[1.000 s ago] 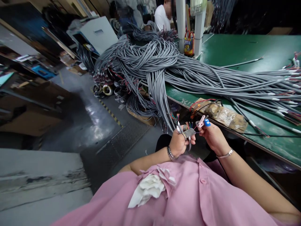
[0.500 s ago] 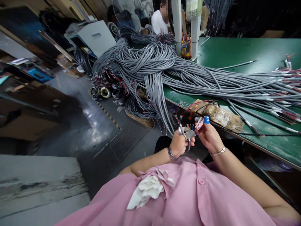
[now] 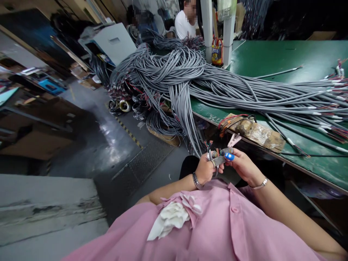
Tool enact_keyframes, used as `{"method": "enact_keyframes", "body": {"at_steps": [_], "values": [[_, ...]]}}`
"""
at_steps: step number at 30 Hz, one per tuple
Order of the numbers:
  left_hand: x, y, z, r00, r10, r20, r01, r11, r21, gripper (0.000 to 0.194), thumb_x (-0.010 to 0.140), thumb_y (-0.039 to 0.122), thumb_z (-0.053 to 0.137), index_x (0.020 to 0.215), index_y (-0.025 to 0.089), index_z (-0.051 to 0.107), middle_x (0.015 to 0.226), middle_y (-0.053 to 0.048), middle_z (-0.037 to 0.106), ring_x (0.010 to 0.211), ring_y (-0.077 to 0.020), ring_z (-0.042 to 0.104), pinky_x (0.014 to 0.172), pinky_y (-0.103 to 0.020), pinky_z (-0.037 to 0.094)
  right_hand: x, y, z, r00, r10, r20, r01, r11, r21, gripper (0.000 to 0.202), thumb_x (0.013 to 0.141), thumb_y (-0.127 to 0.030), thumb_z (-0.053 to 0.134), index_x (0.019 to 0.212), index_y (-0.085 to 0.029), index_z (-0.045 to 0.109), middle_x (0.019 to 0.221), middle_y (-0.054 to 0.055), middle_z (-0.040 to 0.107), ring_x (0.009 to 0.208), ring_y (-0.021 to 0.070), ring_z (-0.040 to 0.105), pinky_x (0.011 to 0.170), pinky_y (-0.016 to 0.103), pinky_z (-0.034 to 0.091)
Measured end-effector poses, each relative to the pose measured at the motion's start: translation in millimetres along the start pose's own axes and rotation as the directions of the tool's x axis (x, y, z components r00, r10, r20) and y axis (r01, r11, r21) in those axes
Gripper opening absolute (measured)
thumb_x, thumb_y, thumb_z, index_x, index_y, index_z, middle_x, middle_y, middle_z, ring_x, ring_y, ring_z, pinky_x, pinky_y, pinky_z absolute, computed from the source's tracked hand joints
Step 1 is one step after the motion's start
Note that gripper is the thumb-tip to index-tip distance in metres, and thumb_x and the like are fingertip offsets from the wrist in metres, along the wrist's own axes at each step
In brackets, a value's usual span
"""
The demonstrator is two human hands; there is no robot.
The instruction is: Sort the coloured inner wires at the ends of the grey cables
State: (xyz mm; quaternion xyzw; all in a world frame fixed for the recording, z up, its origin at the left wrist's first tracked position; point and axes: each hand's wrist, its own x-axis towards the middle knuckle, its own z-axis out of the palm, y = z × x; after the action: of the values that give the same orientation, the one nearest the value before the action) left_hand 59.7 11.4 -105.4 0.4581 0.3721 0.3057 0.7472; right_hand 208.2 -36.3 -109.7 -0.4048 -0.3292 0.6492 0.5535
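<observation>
My left hand is closed around the end of a grey cable, with stripped coloured wires fanning out above the fingers. A second tuft of coloured wires sticks up beside the thumb, which wears a grey wrap. Close by, my right hand pinches at the wire ends with its blue-wrapped thumb and a grey-covered forefinger; what lies between those fingertips is hidden. Just beyond them is a pale pink clip; whether the hand touches it I cannot tell.
A thick heap of grey cables runs along the green table and hangs over its edge. A tape-wrapped block with red and orange wires lies at the front edge. Behind sits a person in white; a yellow-red packet stands by the post.
My right hand has moved left and down to meet the left hand at the wires, its blue-wrapped thumb dropping away from the pink clip. The left hand still grips the cable.
</observation>
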Motion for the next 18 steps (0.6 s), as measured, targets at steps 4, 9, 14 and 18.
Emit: {"method": "enact_keyframes", "body": {"at_steps": [4, 9, 14, 18], "values": [[-1, -3, -1.3, 1.0, -0.01, 0.023, 0.009, 0.999, 0.048, 0.034, 0.07, 0.043, 0.072, 0.068, 0.014, 0.054, 0.054, -0.001, 0.06, 0.039, -0.0088, 0.053, 0.036, -0.017, 0.027, -3, -2, 7, 0.996, -0.059, -0.066, 0.052, 0.994, -0.097, 0.019, 0.08, -0.036, 0.068, 0.084, -0.019, 0.063, 0.061, 0.001, 0.066, 0.055, 0.0154, 0.06, 0.058, 0.029, 0.037], [-2, -3, -2.5, 0.999, 0.012, 0.032, -0.014, 0.998, 0.058, 0.035, 0.071, 0.044, 0.07, 0.065, 0.014, 0.054, 0.055, -0.003, 0.062, 0.042, -0.0102, 0.056, 0.037, -0.018, 0.026, -6, 4, 7, 0.98, -0.098, -0.171, 0.074, 0.987, -0.14, 0.016, 0.08, -0.034, 0.068, 0.079, -0.019, 0.063, 0.062, 0.0, 0.064, 0.058, 0.0136, 0.057, 0.06, 0.028, 0.037], [-1, -1, -1.1, 0.999, -0.009, -0.044, 0.01, 1.0, 0.011, 0.035, 0.071, 0.045, 0.069, 0.067, 0.014, 0.053, 0.057, -0.003, 0.063, 0.043, -0.0108, 0.058, 0.037, -0.018, 0.025, -10, 12, 4, 0.951, -0.16, -0.263, 0.118, 0.978, -0.169, 0.016, 0.075, -0.034, 0.073, 0.079, -0.019, 0.066, 0.07, -0.001, 0.063, 0.063, 0.0119, 0.051, 0.061, 0.027, 0.038], [0, 4, 0.1, 0.998, -0.022, -0.056, 0.022, 1.0, 0.0, 0.034, 0.069, 0.044, 0.07, 0.068, 0.015, 0.051, 0.056, -0.001, 0.062, 0.041, -0.0099, 0.056, 0.036, -0.017, 0.025, -9, 14, -1, 0.951, -0.165, -0.262, 0.137, 0.983, -0.12, 0.019, 0.076, -0.038, 0.072, 0.079, -0.019, 0.067, 0.073, 0.0, 0.062, 0.065, 0.0117, 0.051, 0.064, 0.027, 0.042]]}}
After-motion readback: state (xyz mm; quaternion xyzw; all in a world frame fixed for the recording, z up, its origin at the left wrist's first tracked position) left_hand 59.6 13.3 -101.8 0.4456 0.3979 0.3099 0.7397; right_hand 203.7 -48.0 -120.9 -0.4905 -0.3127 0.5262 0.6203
